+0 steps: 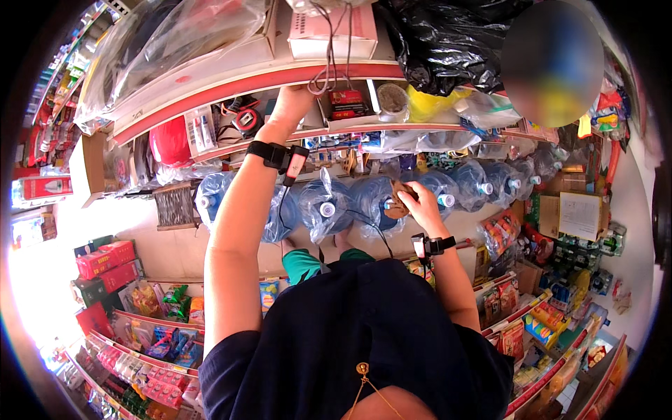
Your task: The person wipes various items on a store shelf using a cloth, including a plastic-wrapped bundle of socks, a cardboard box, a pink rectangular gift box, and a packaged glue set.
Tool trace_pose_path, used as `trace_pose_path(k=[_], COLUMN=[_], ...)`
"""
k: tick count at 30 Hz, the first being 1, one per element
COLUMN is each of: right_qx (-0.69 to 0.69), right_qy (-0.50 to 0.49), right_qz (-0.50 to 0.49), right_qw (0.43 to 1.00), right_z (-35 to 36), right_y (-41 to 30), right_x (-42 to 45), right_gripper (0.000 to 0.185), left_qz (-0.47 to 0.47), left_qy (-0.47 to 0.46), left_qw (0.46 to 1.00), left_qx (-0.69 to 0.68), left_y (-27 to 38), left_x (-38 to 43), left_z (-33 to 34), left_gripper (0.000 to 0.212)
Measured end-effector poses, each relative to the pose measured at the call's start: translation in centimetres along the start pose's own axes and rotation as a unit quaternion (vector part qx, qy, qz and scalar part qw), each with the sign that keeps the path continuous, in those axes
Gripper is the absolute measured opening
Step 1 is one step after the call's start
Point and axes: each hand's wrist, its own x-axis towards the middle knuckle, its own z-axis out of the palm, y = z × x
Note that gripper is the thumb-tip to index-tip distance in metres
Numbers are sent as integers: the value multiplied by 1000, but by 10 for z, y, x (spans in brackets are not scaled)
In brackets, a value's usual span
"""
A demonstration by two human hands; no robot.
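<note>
My left hand [295, 105] reaches into an upper shelf compartment, below a red shelf edge; its fingers are partly hidden, so what it touches does not show. Right of it lie red and black packets [347, 104] in an open box and a round tub [392, 100]. To its left are a tape measure [247, 121] and a pack of tubes or pens [203, 130]. My right hand [424, 207] grips a crumpled brown cloth [399, 199] in front of a row of blue water bottles [327, 189] wrapped in clear plastic. Both wrists wear strapped devices with cables.
A pink and white box [333, 34] and a black plastic bag [446, 42] sit on the top shelf, with cords hanging down. Snack shelves [152, 362] stand behind me on both sides. Cardboard boxes [577, 215] and bagged goods [500, 231] are at the right.
</note>
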Motion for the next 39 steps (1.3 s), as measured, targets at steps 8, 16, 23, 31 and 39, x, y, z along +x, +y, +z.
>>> trace_pose_path(k=[8,16,23,31,39], right_qx=[-10,49,-90,-175,-183], right_qy=[0,21,149,83,-131], right_qz=[19,-90,-233,-207,-13], right_qw=[1000,994,957,959,974], right_z=[-2,-5,26,64,68], right_y=[8,-46,-88,-125,-170], right_x=[-4,50,172,201,217], right_gripper=[31,29,39,23,37], left_qz=[-30,12,-118,-131,-189], left_qy=[1,-19,52,78,140], left_qw=[998,999,973,963,928], left_qx=[53,48,-191,-223,-287], left_y=[-39,-95,-90,-96,-106], left_x=[-7,-63,-60,-53,-40], left_z=[-2,23,39,31,35], left_gripper=[36,47,50,35,17])
